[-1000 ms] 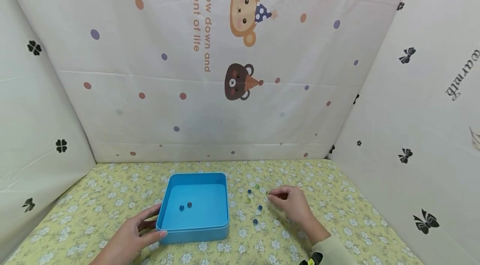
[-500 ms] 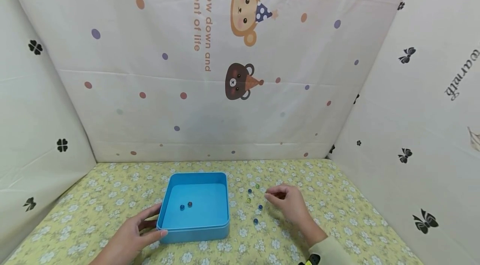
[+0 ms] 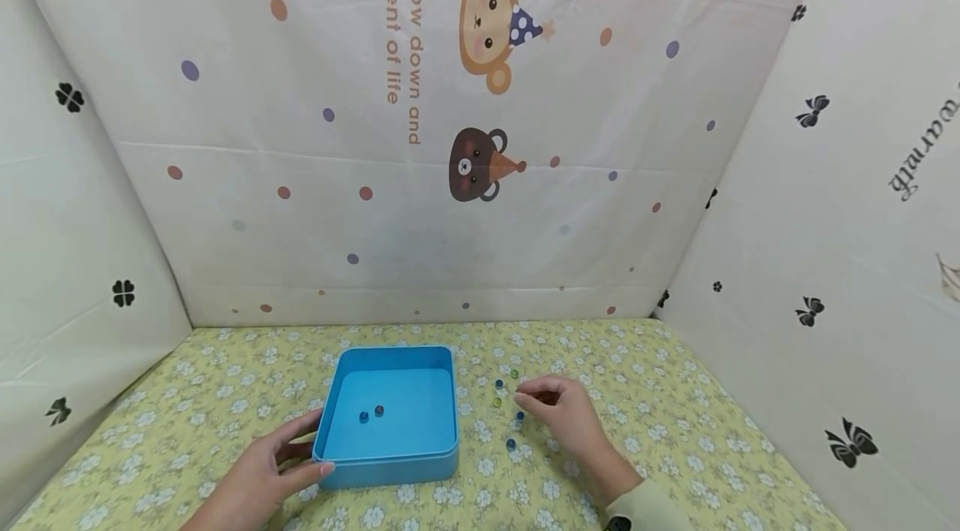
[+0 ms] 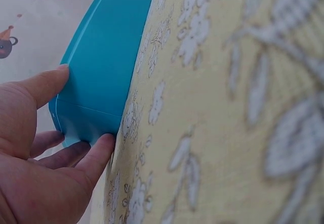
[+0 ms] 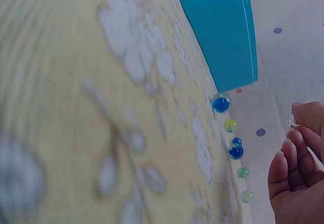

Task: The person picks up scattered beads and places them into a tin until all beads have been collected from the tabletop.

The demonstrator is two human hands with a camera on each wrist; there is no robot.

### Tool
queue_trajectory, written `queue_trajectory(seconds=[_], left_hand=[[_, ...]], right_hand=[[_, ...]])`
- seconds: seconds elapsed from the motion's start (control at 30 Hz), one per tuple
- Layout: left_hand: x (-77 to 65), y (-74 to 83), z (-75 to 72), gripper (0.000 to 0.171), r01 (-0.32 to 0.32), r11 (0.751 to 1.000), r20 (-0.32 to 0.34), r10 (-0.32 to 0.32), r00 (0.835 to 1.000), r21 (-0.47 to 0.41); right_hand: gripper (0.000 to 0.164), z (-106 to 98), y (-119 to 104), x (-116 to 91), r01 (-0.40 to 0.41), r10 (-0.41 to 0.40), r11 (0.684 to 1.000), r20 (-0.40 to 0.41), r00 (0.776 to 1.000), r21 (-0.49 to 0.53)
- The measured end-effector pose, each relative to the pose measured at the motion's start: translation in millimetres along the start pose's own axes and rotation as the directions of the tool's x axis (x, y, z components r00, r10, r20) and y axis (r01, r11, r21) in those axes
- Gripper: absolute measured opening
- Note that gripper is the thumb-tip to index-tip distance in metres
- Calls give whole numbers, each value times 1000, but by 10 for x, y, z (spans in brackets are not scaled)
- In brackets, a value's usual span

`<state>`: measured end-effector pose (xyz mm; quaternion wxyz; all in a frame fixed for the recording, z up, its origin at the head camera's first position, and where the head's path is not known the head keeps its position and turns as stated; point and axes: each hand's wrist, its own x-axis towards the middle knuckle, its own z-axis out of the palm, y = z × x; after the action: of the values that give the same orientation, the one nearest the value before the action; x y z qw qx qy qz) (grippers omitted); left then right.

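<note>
A square blue box [image 3: 393, 471] stands on the flowered cloth; inside it lie a blue marble [image 3: 363, 417] and a dark red marble [image 3: 379, 411]. My left hand [image 3: 262, 468] holds the box's near left corner, thumb on the front wall and fingers along the left side. Above the cloth, my right hand [image 3: 570, 418] pinches a small clear marble with some orange [image 5: 293, 121] between thumb and index finger. Close by it on the cloth are loose marbles: a yellow one [image 3: 497, 403], a green one [image 3: 514, 373] and several blue ones, such as a blue marble [image 3: 511, 444].
The yellow cloth with white flowers [image 3: 247, 398] covers the table. A white printed curtain [image 3: 420, 239] rises behind it, with more white fabric at the left [image 3: 82, 206] and right [image 3: 772, 247] sides.
My right hand has moved left, toward the box, passing close to the loose marbles. The left hand, the box and the marbles in it have stayed in place.
</note>
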<state>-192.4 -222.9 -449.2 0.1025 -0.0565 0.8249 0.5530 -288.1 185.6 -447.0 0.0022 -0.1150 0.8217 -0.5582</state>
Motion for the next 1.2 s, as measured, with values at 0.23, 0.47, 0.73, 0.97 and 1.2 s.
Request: queue_trajectory(seconds=[0.23,0.47,0.73,0.97,1.2], left_hand=[[11,-5,2,90,4,1000,-5,-4,1000,8],[5,-9,-10,91,2,1000,3,-2,1000,0],[3,-7,-11,89,-6,1000,13,6,1000,-2],[1,-7,-6,89,-4,1000,3,4,1000,8],[0,4,-8,89,-5,1000,9,5,1000,5]], right_hand=[[30,85,14,13,31,-32,999,15,999,21],[33,141,-30,7,35,-39,997,59,997,69],[33,198,-63,7,42,-47,997,83,995,63],[34,252,-95,1,61,-69,994,88,994,95],[33,303,-135,10,78,-89,990,93,992,121]])
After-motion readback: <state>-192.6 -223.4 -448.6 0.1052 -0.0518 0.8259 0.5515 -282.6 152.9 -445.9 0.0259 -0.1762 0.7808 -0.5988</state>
